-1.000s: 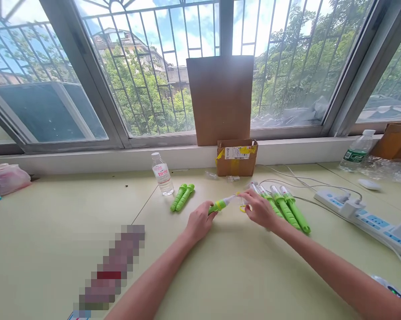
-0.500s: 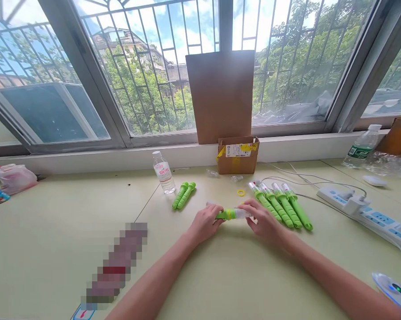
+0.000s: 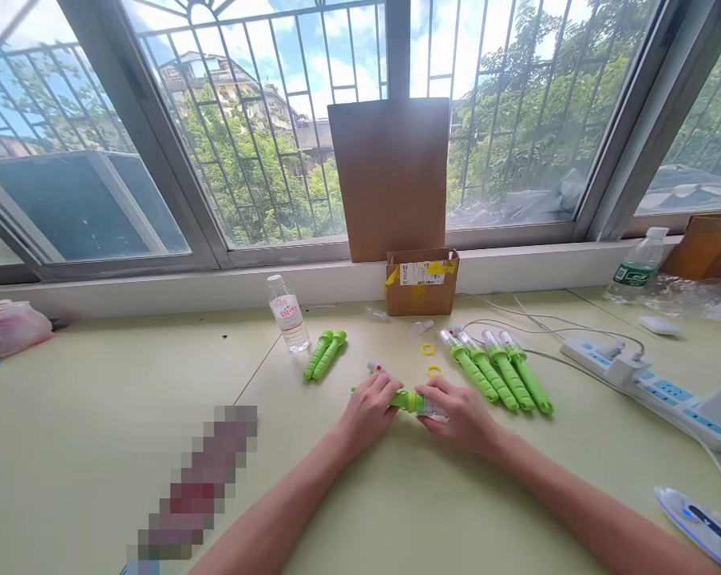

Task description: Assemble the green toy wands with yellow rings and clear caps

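Between my two hands, low over the table, lies a green tube (image 3: 403, 400) with a yellow ring and a clear end. My left hand (image 3: 369, 407) is closed round its green part. The clear end is in the closed fingers of my right hand (image 3: 459, 411). Just beyond my left hand a clear piece with a red spot (image 3: 376, 368) shows in part. Two yellow rings (image 3: 434, 371) lie beyond my right hand. Several green tubes with clear tops (image 3: 504, 375) rest side by side at the right. Two green tubes (image 3: 325, 355) without clear tops lie at the left.
A water bottle (image 3: 289, 315) stands behind the two green tubes. At the back are a small cardboard box (image 3: 421, 295) and small clear pieces (image 3: 377, 315). A power strip (image 3: 653, 387) with cables and a second bottle (image 3: 637, 267) are at the right. Plastic bag (image 3: 13, 327) far left.
Both hands and the tube have come slightly nearer to me. The right fingers have closed further round the clear end. More of the second yellow ring now shows. The view has shifted slightly.
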Demonstrator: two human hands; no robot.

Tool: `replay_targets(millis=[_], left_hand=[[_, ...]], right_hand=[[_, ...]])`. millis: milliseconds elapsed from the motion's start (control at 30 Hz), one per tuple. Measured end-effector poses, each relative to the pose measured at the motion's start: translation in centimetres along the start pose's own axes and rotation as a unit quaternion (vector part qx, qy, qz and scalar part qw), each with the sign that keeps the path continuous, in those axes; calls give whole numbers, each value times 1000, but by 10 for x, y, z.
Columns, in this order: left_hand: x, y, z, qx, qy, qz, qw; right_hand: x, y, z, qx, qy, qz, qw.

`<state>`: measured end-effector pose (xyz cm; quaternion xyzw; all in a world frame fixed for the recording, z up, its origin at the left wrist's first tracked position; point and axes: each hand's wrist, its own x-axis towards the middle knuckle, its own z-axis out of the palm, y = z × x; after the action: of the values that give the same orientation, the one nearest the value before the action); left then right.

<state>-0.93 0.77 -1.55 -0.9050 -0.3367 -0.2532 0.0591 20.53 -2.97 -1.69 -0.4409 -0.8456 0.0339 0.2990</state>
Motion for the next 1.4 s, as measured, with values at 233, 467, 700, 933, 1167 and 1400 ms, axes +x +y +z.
replay_targets(millis=[233,467,700,933,1167,1400], left_hand=[[0,6,-1,29,-7,21,999],[4,-5,-13,32,-31,-16,999],[1,-15,-21,-20,-82,-11,996],[0,-15,-12,3,-7,12,1000],[1,-15,-11,36,2,-2,999],[2,-17,-20,5,-35,-53,998]], right_hand=[[3,-12,2,-22,-16,46,999],[2,3,3,-78,21,0,997],[-1,15,2,-87,47,-28,995],[-2,12,-2,-29,27,2,999],[0,9,-4,-52,41,7,998],[1,15,-6,-94,76,-31,992]])
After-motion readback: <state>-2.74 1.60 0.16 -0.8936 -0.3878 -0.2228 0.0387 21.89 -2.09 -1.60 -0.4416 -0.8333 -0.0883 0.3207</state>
